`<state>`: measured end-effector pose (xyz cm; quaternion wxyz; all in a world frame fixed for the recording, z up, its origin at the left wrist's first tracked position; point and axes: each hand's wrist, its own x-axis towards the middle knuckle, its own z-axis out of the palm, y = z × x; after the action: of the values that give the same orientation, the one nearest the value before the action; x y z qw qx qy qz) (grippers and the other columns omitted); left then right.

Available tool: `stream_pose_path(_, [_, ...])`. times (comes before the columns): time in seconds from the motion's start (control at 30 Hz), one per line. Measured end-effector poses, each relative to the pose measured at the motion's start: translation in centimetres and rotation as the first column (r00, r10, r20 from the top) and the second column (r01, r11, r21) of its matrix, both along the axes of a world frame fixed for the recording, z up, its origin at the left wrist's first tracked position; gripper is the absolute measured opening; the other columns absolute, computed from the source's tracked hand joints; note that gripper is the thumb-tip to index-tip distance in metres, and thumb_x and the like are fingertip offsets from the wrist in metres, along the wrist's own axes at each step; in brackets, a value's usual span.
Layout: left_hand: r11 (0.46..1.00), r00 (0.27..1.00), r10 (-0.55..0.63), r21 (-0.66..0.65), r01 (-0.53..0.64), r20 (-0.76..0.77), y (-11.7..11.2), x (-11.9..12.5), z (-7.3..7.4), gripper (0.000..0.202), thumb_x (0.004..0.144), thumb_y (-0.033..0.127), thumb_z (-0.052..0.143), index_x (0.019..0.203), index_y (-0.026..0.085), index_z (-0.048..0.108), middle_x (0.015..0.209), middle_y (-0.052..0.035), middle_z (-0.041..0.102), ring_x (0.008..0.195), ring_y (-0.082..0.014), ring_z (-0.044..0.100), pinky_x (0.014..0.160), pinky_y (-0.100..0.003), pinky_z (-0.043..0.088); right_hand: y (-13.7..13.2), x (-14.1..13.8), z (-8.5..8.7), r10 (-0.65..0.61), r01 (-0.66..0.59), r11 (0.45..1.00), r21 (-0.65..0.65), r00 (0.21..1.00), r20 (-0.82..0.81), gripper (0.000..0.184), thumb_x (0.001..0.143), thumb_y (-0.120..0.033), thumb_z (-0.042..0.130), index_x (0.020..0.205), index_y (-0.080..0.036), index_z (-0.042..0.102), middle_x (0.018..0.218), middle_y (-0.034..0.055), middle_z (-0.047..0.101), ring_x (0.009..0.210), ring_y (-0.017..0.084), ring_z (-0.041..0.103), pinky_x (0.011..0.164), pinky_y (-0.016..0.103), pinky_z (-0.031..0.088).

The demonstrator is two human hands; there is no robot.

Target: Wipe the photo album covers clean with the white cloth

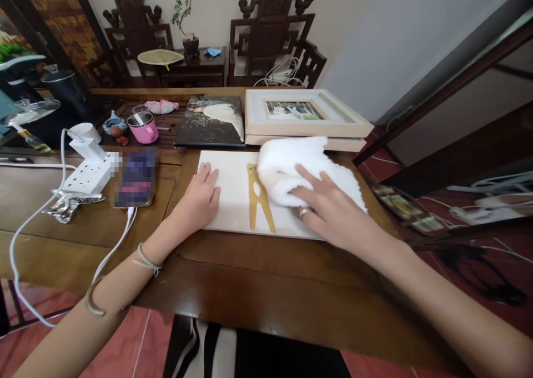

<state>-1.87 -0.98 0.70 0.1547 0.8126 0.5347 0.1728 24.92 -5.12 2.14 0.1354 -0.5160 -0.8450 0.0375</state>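
Observation:
A flat white panel (227,200) lies on the wooden table in front of me. On it is a gold, A-shaped piece (254,200) with two splayed legs and an oval hole, like the stand on the back of a picture frame. My left hand (202,195) rests on the panel's left edge, fingers stretched out. A fluffy white cloth (287,167) covers the panel's right part and hangs past that side. My right hand (327,203), a ring on one finger, presses and grips the cloth, slightly blurred; part of its fingers is hidden in the folds.
Behind the panel lie a dark photo panel (212,122) and stacked pale frames (350,120). To the left are a phone (135,178) on a charging cable, a power strip (89,172), a pink mug (144,128) and a kettle (66,92). A dark wooden structure (449,89) stands right.

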Motion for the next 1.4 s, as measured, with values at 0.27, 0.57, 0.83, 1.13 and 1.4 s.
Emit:
stream_pose_path(0.27, [1.000,0.999,-0.012,0.019,0.013,-0.044,0.0,0.2,-0.2,0.050,0.095,0.019,0.033,0.140,-0.001,0.040,0.156,-0.0275,0.027,0.149,-0.0329,0.018,0.120,-0.050,0.022,-4.0,-1.2,-0.3,0.010,-0.011,0.999,0.050,0.999,0.036,0.039,0.072,-0.002,0.042,0.097,-0.017,0.067,0.149,0.0122,0.048,0.144,0.041,0.024,0.109,0.074,0.029])
stream_pose_path(0.57, [0.998,0.999,-0.039,0.051,0.040,-0.028,0.6,-0.7,-0.7,0.048,0.096,0.021,0.033,0.141,0.004,0.040,0.157,-0.0254,0.027,0.149,-0.0326,0.017,0.119,-0.054,0.023,-8.0,-0.2,0.6,0.147,-0.147,0.989,0.029,0.989,-0.005,0.035,0.064,-0.002,0.042,0.080,-0.025,0.064,0.149,0.0009,0.048,0.146,0.031,0.026,0.112,0.066,0.033])
stream_pose_path(0.83, [0.996,0.997,-0.039,0.072,0.044,-0.071,0.1,0.0,-0.9,0.050,0.097,0.021,0.032,0.141,-0.001,0.039,0.155,-0.0281,0.028,0.149,-0.0337,0.018,0.119,-0.051,0.024,-1.0,-0.2,-1.0,-0.013,0.010,0.997,0.071,0.999,0.039,0.034,0.077,-0.006,0.045,0.100,-0.017,0.066,0.144,0.0134,0.053,0.141,0.042,0.032,0.109,0.070,0.032])
stream_pose_path(1.13, [0.992,0.991,-0.060,0.104,0.073,-0.120,-0.1,0.0,-0.9,0.050,0.097,0.022,0.031,0.141,-0.001,0.037,0.155,-0.0289,0.028,0.149,-0.0343,0.018,0.118,-0.052,0.026,-2.0,-0.8,-0.5,-0.001,-0.002,0.999,0.053,0.998,0.060,0.036,0.075,-0.003,0.043,0.099,-0.017,0.065,0.143,0.0137,0.055,0.142,0.041,0.030,0.110,0.069,0.032])
stream_pose_path(1.4, [0.981,0.985,-0.076,0.165,0.102,-0.153,0.3,-0.5,-0.9,0.049,0.098,0.021,0.030,0.141,-0.003,0.037,0.153,-0.0303,0.031,0.148,-0.0356,0.021,0.116,-0.053,0.030,-7.0,-0.4,-0.5,0.142,-0.145,0.982,0.122,0.989,0.034,0.035,0.069,0.000,0.041,0.086,-0.021,0.063,0.150,0.0081,0.047,0.147,0.034,0.023,0.111,0.068,0.032])
